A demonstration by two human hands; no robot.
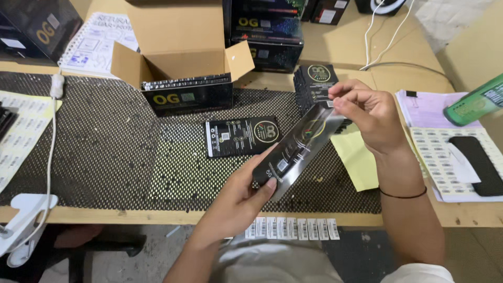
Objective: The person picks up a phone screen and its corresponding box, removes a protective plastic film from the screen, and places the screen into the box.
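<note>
Flat glossy black plastic-sleeved package (298,149) held above the black perforated mat (105,152), long axis diagonal, upper end up-right; glare hides its print. Left hand (242,196) clamps the lower end, right hand (367,112) pinches the top corner. Identical black pack (242,136) lies flat behind, open cardboard box (181,57) upper left, barcode sticker strip (293,229) on the table edge.

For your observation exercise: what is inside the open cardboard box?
The cardboard box holds a row of flat black packets standing on edge. Only their top edges show; the front wall hides the rest.

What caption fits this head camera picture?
Left hand and right hand hold a flat black packet above a mesh mat.
</note>
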